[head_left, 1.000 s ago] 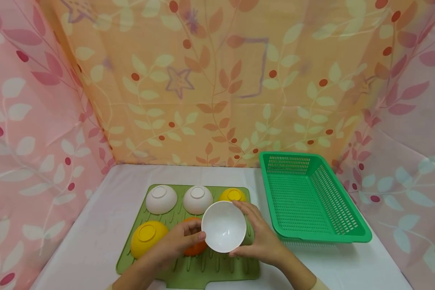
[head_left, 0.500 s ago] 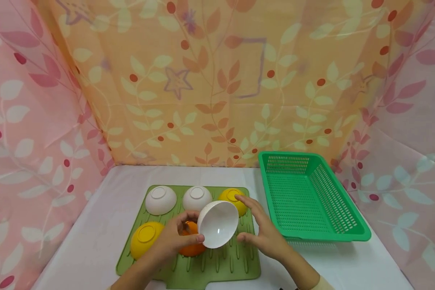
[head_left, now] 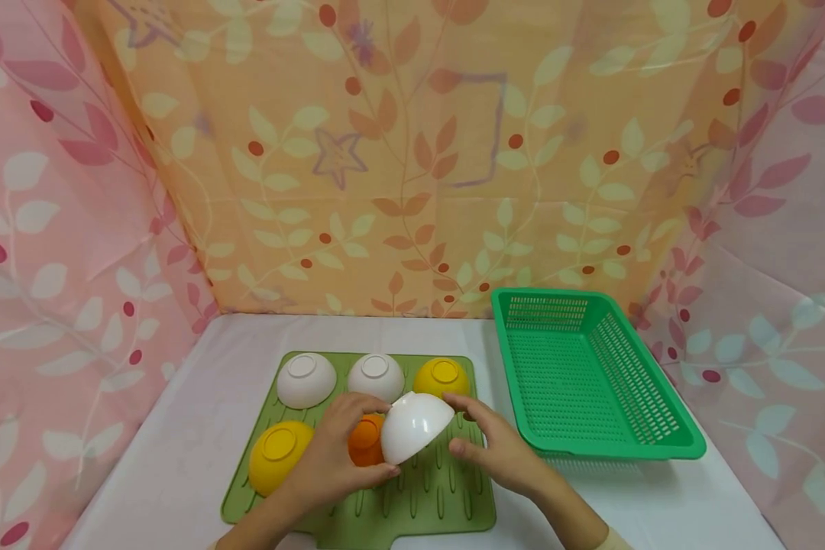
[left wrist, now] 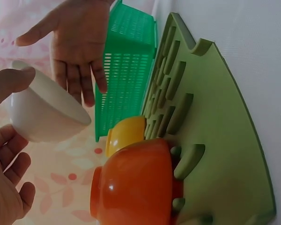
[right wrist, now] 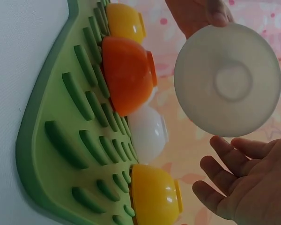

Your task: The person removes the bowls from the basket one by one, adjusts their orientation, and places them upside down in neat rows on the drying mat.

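Note:
My left hand pinches a white bowl by its side, thumb at the rim and fingers near the base. The bowl is tilted with its mouth facing down, above the green drying mat. Close to the bowl's right side is my right hand, fingers spread and relaxed, holding nothing. In the right wrist view its fingertips come right up to the rim of the white bowl. An orange bowl stands upside down on the mat, partly hidden behind the left hand and the white bowl in the head view.
Two white bowls, one at the back left and one at the back middle, rest upside down. Yellow bowls sit at the back right and front left of the mat. A green basket stands to the right.
The white bowl has turned over, from its mouth facing the head camera to its outside showing and mouth down. My right hand has let go of it; my left still holds it.

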A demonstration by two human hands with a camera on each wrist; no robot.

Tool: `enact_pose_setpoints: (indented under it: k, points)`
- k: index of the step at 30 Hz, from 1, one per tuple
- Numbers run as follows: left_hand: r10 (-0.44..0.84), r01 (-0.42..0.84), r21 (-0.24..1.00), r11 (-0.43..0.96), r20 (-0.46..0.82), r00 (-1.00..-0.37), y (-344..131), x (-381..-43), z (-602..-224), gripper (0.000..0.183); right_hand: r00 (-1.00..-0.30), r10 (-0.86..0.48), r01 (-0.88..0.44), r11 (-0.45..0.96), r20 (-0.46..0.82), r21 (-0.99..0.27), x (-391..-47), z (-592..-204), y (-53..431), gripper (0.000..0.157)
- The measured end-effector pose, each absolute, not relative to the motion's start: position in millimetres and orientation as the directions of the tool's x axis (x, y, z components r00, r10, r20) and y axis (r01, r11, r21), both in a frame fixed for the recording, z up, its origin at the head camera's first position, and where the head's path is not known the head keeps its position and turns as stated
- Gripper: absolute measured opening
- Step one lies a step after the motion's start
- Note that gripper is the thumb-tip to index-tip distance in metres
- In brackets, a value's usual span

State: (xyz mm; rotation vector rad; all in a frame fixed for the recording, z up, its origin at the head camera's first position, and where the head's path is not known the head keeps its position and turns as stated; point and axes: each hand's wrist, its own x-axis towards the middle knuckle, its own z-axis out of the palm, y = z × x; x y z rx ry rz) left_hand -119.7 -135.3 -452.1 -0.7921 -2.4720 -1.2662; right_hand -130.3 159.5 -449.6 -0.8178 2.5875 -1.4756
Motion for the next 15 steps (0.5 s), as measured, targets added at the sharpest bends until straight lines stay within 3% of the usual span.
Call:
enact_pose_setpoints:
  k: [9,15]
  points:
    - [0.416,0.689,0.547,0.475,0.551,-0.724,-134.2,-120.5,-456.0,0.077,-0.891,-0.438,-0.319,0.410,0.122,-0.855,-130.0,-451.2,154.3,0.066]
    - [0.436,0.712,0.523,0.468,0.565,-0.701,-134.5,-120.2,-455.0,0.079,-0.899,-0.430,-0.277,0.402,0.087,-0.873,-130.1,-453.1,153.5,0.063]
